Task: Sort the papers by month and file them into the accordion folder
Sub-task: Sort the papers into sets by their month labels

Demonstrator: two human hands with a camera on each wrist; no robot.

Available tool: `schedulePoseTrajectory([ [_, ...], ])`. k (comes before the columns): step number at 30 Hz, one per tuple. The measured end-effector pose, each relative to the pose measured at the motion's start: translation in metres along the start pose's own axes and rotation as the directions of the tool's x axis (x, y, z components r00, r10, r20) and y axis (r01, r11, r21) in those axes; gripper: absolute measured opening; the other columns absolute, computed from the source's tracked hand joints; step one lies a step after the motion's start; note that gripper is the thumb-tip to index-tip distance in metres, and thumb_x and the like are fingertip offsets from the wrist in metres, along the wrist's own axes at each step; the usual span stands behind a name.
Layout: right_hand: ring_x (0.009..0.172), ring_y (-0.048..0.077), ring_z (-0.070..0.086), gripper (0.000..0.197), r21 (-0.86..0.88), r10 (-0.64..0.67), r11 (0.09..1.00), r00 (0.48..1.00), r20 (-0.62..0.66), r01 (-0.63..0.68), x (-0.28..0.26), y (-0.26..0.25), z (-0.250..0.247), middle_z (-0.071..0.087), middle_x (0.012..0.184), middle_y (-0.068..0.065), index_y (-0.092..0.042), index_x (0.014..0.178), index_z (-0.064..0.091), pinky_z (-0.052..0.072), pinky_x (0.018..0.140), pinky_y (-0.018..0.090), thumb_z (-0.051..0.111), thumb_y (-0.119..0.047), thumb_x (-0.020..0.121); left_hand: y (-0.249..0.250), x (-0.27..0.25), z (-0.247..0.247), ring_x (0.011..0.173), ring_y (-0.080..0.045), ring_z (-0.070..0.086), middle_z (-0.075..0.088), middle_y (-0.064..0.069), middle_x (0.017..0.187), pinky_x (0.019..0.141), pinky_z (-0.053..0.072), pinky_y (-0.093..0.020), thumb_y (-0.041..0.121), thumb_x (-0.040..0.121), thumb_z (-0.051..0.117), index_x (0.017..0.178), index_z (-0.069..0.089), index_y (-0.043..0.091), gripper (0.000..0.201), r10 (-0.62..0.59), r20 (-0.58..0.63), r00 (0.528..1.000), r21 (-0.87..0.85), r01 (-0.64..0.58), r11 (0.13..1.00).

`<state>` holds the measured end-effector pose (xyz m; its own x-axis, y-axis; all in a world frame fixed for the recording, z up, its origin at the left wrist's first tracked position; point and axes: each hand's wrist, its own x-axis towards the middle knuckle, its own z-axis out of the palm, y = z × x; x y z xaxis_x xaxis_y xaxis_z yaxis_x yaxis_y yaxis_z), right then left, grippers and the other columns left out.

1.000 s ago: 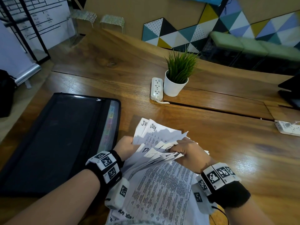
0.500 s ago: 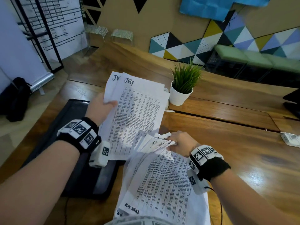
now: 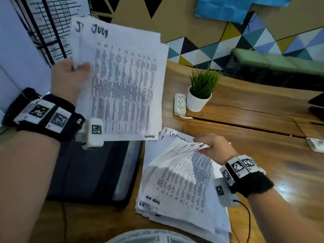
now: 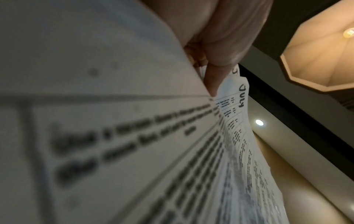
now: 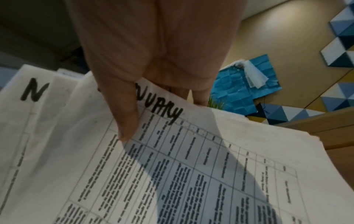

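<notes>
Two sheets marked July [image 3: 121, 81] pinched at their edge in left hand [image 3: 68, 79], raised upright above folder [image 3: 84, 172]. Left grip: thumb and fingers pressed together on the sheets, confirmed in left wrist view. Right hand [image 3: 213, 148] pinches lifted top corners of stack [image 3: 180, 186] on surface [image 3: 263, 155], thumb on a page ending "uary". Exposed sheet below reads September. Folder lies flat just left of stack, coloured tabs facing stack. Step, as judged: July pulled out, filing pending. Next move calls for finding the July pocket and sliding sheets in; pocket labels unreadable here.
</notes>
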<state>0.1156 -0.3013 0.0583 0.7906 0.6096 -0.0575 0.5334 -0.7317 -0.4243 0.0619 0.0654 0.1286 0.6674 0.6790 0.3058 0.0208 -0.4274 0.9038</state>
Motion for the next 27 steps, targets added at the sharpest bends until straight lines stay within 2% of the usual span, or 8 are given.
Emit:
schedulePoseTrajectory([
  [3, 0.086, -0.004, 0.062, 0.023, 0.103, 0.060, 0.993, 0.998, 0.009, -0.060, -0.032, -0.008, -0.021, 0.069, 0.093, -0.016, -0.025, 0.095, 0.072, 0.049, 0.081, 0.014, 0.071, -0.009, 0.078, -0.006, -0.012, 0.012, 0.034, 0.005, 0.042, 0.048, 0.016, 0.039, 0.037, 0.027, -0.006, 0.021, 0.093, 0.052, 0.059, 0.044, 0.020, 0.035, -0.075, 0.065, 0.995, -0.029, 0.077, 0.997],
  [5, 0.078, -0.019, 0.059, 0.026, 0.146, 0.064, 0.987, 0.998, 0.020, -0.066, -0.051, -0.016, -0.037, 0.063, 0.075, -0.034, -0.026, 0.090, 0.073, 0.046, 0.072, 0.002, 0.072, -0.004, 0.075, -0.020, -0.026, 0.028, 0.049, 0.009, 0.053, 0.064, 0.011, 0.060, 0.050, 0.042, -0.008, 0.021, 0.093, 0.054, 0.073, 0.060, 0.013, 0.023, -0.140, 0.156, 0.978, -0.018, 0.144, 0.989],
  [7, 0.075, -0.024, 0.055, 0.027, 0.158, 0.073, 0.984, 0.997, 0.033, -0.077, -0.066, -0.022, -0.055, 0.057, 0.066, -0.044, -0.030, 0.085, 0.073, 0.041, 0.068, -0.003, 0.072, -0.005, 0.073, -0.038, -0.045, 0.049, 0.080, -0.014, 0.068, 0.071, -0.007, 0.089, 0.075, 0.056, -0.031, 0.025, 0.090, 0.058, 0.087, 0.069, 0.013, 0.017, -0.219, 0.267, 0.938, -0.056, 0.242, 0.969],
  [9, 0.081, -0.014, 0.061, 0.019, 0.155, 0.115, 0.980, 0.991, 0.063, -0.123, -0.074, -0.029, -0.072, 0.065, 0.077, -0.035, -0.040, 0.080, 0.070, 0.047, 0.075, 0.006, 0.072, -0.023, 0.072, -0.054, -0.068, 0.071, 0.084, -0.028, 0.066, 0.069, -0.013, 0.093, 0.075, 0.054, -0.040, 0.022, 0.091, 0.058, 0.088, 0.068, 0.009, 0.017, -0.277, 0.368, 0.888, -0.058, 0.319, 0.946],
  [12, 0.085, -0.004, 0.063, 0.013, 0.133, 0.161, 0.976, 0.983, 0.091, -0.172, -0.064, -0.030, -0.090, 0.070, 0.089, -0.020, -0.038, 0.085, 0.071, 0.051, 0.076, 0.020, 0.070, -0.036, 0.073, -0.071, -0.107, 0.107, 0.075, -0.025, 0.057, 0.060, -0.016, 0.086, 0.064, 0.044, -0.033, 0.016, 0.093, 0.057, 0.089, 0.061, 0.002, 0.015, -0.332, 0.512, 0.792, 0.015, 0.378, 0.926],
  [18, 0.073, 0.003, 0.062, 0.028, -0.048, 0.269, 0.963, 0.948, 0.171, -0.264, 0.000, -0.004, -0.043, 0.066, 0.089, -0.006, -0.024, 0.105, 0.062, 0.049, 0.066, 0.022, 0.072, -0.021, 0.079, -0.104, -0.163, 0.143, 0.102, -0.033, 0.063, 0.067, -0.018, 0.111, 0.098, 0.046, -0.049, 0.007, 0.095, 0.051, 0.114, 0.064, 0.001, 0.024, -0.467, 0.663, 0.585, 0.085, 0.562, 0.823],
  [22, 0.111, 0.023, 0.056, 0.041, -0.094, 0.361, 0.933, 0.911, 0.199, -0.348, 0.024, 0.010, 0.015, 0.060, 0.120, 0.005, -0.016, 0.122, 0.055, 0.042, 0.086, 0.026, 0.066, -0.022, 0.083, -0.096, -0.174, 0.141, 0.095, -0.025, 0.064, 0.068, -0.010, 0.101, 0.097, 0.045, -0.036, 0.027, 0.100, 0.045, 0.111, 0.063, 0.006, 0.030, -0.550, 0.704, 0.449, -0.050, 0.804, 0.593],
  [27, 0.118, 0.027, 0.050, 0.049, -0.088, 0.400, 0.916, 0.906, 0.140, -0.391, 0.043, 0.003, 0.041, 0.053, 0.133, 0.007, -0.019, 0.134, 0.044, 0.040, 0.101, 0.041, 0.058, -0.027, 0.088, -0.101, -0.175, 0.137, 0.113, -0.020, 0.061, 0.066, -0.006, 0.121, 0.103, 0.044, -0.038, 0.013, 0.080, 0.073, 0.123, 0.061, 0.006, 0.045, -0.469, 0.789, 0.396, 0.119, 0.651, 0.750],
])
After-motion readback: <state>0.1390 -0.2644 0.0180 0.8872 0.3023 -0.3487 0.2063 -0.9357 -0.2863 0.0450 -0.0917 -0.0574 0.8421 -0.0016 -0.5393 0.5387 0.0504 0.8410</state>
